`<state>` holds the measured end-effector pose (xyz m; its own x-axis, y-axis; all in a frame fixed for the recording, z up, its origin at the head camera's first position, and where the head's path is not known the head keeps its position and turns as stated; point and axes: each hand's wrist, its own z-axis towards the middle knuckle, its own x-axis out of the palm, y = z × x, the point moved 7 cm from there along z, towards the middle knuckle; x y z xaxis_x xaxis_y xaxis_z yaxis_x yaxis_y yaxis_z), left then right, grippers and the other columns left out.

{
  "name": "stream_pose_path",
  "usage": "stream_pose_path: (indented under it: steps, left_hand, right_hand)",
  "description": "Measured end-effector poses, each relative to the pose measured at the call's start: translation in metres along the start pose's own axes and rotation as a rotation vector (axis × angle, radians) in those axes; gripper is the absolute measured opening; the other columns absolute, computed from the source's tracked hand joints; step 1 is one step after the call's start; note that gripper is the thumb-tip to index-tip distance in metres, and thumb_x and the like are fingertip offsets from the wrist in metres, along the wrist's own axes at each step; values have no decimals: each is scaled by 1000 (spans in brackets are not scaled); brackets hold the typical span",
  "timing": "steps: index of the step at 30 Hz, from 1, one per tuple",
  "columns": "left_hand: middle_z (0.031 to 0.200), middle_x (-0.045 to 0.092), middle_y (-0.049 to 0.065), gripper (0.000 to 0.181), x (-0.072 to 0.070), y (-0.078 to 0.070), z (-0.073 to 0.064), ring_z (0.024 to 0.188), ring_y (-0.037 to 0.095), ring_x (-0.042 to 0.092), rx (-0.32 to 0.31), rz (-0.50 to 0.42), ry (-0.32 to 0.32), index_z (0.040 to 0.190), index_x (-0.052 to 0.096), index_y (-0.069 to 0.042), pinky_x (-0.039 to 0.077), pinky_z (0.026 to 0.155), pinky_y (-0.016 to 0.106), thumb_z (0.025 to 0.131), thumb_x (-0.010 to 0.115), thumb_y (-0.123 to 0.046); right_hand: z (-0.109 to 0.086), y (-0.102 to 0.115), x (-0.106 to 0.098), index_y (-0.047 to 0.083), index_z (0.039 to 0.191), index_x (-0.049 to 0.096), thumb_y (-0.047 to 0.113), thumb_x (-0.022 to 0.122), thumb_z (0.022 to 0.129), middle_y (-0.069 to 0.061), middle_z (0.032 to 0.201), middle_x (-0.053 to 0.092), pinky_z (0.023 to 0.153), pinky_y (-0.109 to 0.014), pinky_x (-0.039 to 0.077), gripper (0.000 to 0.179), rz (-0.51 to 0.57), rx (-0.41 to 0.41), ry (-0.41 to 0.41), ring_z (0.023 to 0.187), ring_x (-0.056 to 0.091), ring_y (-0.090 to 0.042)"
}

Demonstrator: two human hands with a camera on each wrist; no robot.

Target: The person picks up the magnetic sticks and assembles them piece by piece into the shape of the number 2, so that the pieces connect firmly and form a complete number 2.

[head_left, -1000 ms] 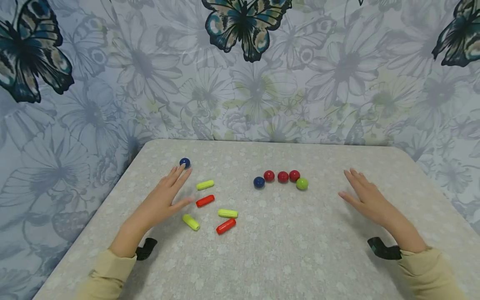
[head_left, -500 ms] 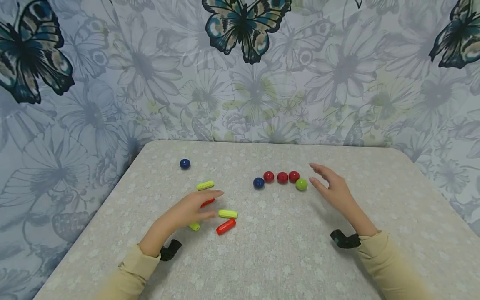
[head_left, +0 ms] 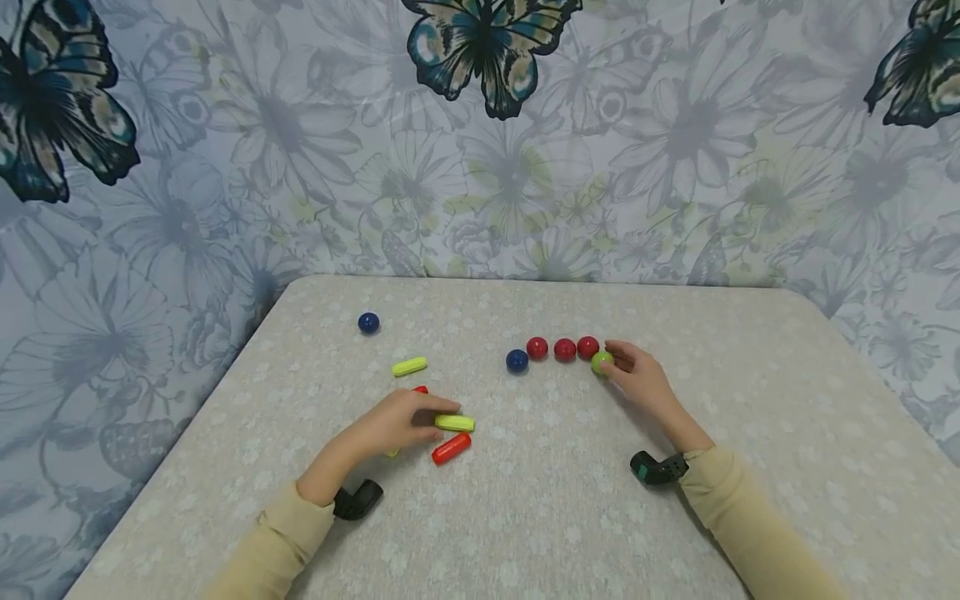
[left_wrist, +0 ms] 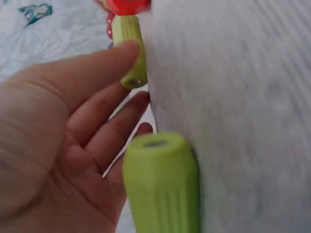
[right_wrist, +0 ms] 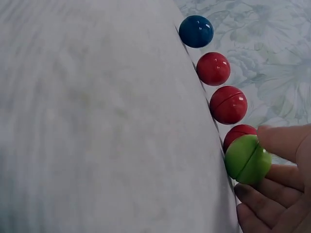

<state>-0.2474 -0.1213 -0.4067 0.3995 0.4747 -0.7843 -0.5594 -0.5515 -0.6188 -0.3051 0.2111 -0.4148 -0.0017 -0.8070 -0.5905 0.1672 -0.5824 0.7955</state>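
Observation:
My left hand (head_left: 390, 423) reaches over the left group, thumb and index spread on either side of one end of a yellow-green cylinder (head_left: 455, 423); a firm grip is not visible. Just in front lies a red cylinder (head_left: 452, 449). Another red cylinder (head_left: 422, 389) is mostly hidden by this hand. Close up in the left wrist view stands a second yellow-green cylinder (left_wrist: 163, 189), holed at its end. With thumb and fingers around it, my right hand (head_left: 647, 383) pinches a green ball (right_wrist: 248, 160) at the row's right end, still on the table.
Left of the green ball sit red balls (head_left: 565, 350) and a blue ball (head_left: 517, 361). Another blue ball (head_left: 368, 323) lies at the back left, with a yellow-green cylinder (head_left: 409, 367) nearer. The patterned table (head_left: 555, 517) ends at a butterfly-print wall (head_left: 510, 192).
My left hand has moved right and nearer, from beside the far blue ball to the cylinders. My right hand has come left to the green ball and taken hold of it.

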Motion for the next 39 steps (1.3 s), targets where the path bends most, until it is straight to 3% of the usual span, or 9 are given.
stream_pose_path:
  steps: [6, 11, 18, 22, 25, 32, 39]
  left_hand:
    - [118, 62, 3, 35, 0, 10, 2, 107, 17, 57, -23, -85, -47, 120, 66, -11, 46, 86, 32, 85, 69, -9]
    - [116, 63, 3, 32, -3, 14, 3, 104, 16, 58, -27, -112, -95, 117, 68, -13, 48, 84, 31, 84, 70, -10]
    - [110, 65, -1, 32, -5, 10, 2, 101, 13, 59, -78, -184, -155, 116, 67, -9, 48, 84, 30, 84, 70, -8]
    - [112, 65, 4, 32, -10, -7, 6, 104, 18, 59, -52, -206, -203, 116, 67, -5, 48, 86, 33, 84, 69, -5]
    - [111, 65, 5, 30, -14, -24, 13, 102, 18, 60, -20, -196, -220, 115, 67, -6, 48, 86, 33, 85, 68, -4]
    - [110, 66, 5, 29, -9, -60, 30, 102, 17, 61, 16, -266, -181, 114, 68, -6, 49, 84, 38, 85, 69, -5]
    - [108, 66, 2, 28, 11, -66, 43, 100, 16, 61, 21, -295, -183, 113, 68, -6, 48, 85, 41, 85, 68, -4]
  right_hand:
    - [2, -1, 0, -7, 123, 56, 14, 63, 91, -24, 118, 58, 88, -43, 46, 38, -56, -20, -74, 104, 58, -34]
    - [0, -2, -3, -5, 122, 57, 18, 64, 91, -23, 119, 57, 90, -43, 44, 39, -12, 5, -92, 106, 57, -33]
    - [-16, 5, -5, -2, 125, 57, 20, 62, 92, -22, 122, 56, 90, -42, 45, 40, 64, 46, -37, 108, 56, -33]
    - [-30, 21, -5, 1, 125, 57, 23, 63, 92, -19, 122, 57, 82, -40, 49, 41, 125, 19, 9, 101, 60, -28]
    - [-41, 35, -3, 0, 126, 56, 22, 63, 92, -18, 123, 56, 79, -36, 51, 41, 231, 1, 48, 98, 61, -23]
    - [-66, 51, 8, 1, 128, 53, 20, 62, 92, -16, 124, 55, 84, -26, 47, 42, 427, 42, 122, 102, 59, -15]
    - [-79, 50, 30, -6, 128, 48, 12, 60, 93, -17, 120, 56, 87, -31, 47, 41, 641, 97, 138, 102, 59, -15]
